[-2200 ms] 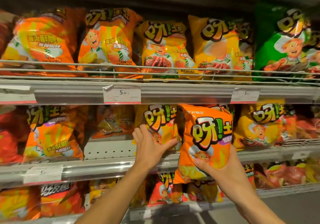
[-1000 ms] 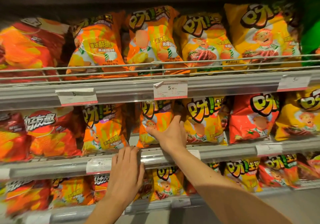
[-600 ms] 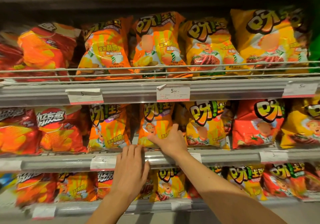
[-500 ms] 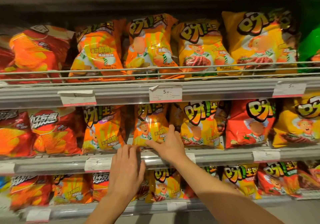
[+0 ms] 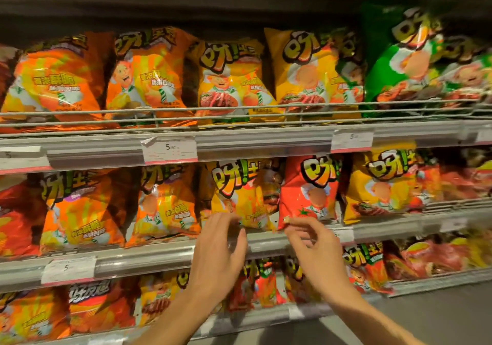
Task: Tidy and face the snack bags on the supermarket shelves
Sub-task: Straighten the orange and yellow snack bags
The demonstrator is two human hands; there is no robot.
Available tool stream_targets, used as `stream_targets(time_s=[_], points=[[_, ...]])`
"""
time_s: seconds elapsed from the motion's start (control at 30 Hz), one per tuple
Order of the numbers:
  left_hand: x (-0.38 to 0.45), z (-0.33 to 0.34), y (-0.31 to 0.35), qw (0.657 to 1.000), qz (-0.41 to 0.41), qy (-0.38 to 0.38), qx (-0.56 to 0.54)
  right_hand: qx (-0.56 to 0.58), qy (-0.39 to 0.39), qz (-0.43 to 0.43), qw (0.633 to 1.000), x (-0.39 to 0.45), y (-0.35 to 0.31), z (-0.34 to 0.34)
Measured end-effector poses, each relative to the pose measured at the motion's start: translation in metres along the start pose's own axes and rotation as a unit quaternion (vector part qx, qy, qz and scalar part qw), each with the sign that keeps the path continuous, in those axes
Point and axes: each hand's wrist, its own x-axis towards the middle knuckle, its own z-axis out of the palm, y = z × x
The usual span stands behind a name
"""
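Snack bags fill three shelves. On the middle shelf a red tomato bag (image 5: 310, 185) stands upright between a yellow-orange bag (image 5: 239, 193) and a yellow bag (image 5: 383, 185). My right hand (image 5: 311, 240) pinches the red bag's lower left corner between thumb and forefinger. My left hand (image 5: 221, 251) is raised in front of the shelf rail (image 5: 149, 260), its loosely bent fingers at the bottom edge of the yellow-orange bag; blur hides whether they touch it. Two orange bags (image 5: 165, 203) stand further left.
The top shelf holds orange, yellow and green bags (image 5: 407, 57) behind a wire rail (image 5: 239, 113). Price tags (image 5: 170, 150) sit on the shelf edges. The bottom shelf holds more bags (image 5: 103, 302). Grey floor (image 5: 439, 315) shows at the lower right.
My right hand has moved right, from the orange bag to the red bag's corner. My left hand has risen from the shelf rail to the yellow-orange bag's bottom. The view has shifted right.
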Motion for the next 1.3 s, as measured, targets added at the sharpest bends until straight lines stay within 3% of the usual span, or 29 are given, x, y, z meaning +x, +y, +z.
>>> stream_targets(time_s=[0.2,0.4,0.5,0.67,0.73,0.9,1.1,1.3], points=[[0.027,0.06,0.046,0.998,-0.02,-0.003,-0.053,-0.028,0.147,0.01,0.989,0.029,0.042,-0.092],[0.063,0.107,0.076,0.989,-0.121,-0.03,-0.084,-0.126,0.226,0.01,0.966,0.07,0.069,-0.15],[0.078,0.122,0.083,0.984,-0.159,-0.037,-0.077,-0.105,0.193,0.015,0.976,0.092,0.078,-0.168],[0.095,0.14,0.087,0.97,-0.238,-0.045,-0.009,-0.042,0.056,0.03,0.997,0.131,0.09,-0.183],[0.102,0.144,0.082,0.963,-0.264,-0.043,-0.033,-0.043,0.032,0.012,0.998,0.143,0.094,-0.185],[0.107,0.143,0.067,0.947,-0.276,-0.029,-0.16,-0.029,0.027,-0.018,0.999,0.153,0.089,-0.183],[0.106,0.138,0.072,0.945,-0.261,0.015,-0.195,0.013,0.023,0.002,1.0,0.146,0.075,-0.188],[0.112,0.141,0.084,0.935,-0.249,-0.005,-0.252,0.065,0.045,0.046,0.996,0.11,0.08,-0.203]])
